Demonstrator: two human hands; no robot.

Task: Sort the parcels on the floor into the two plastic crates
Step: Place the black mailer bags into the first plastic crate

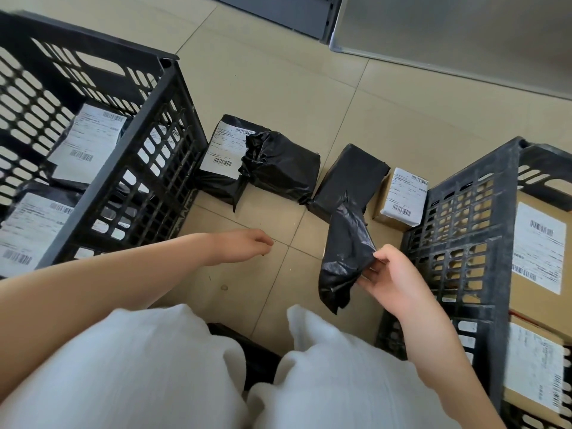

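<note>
Two black plastic crates flank me: the left crate [173, 97] holds black-wrapped parcels with white labels, the right crate [495, 193] holds brown cardboard boxes with labels. On the floor between them lie three black-bagged parcels, one labelled [221, 156], one crumpled [281, 165], one [349, 178] with a loose plastic tail, plus a small cardboard box [400, 196]. My right hand [393, 280] pinches the loose tail of the third black parcel. My left hand [244, 244] hovers low over the floor tiles, fingers loosely curled, holding nothing.
My knees in white trousers [154, 366] fill the bottom of the view. A dark object [247, 351] lies between them. A grey metal panel [448, 32] and dark shelving base stand at the back.
</note>
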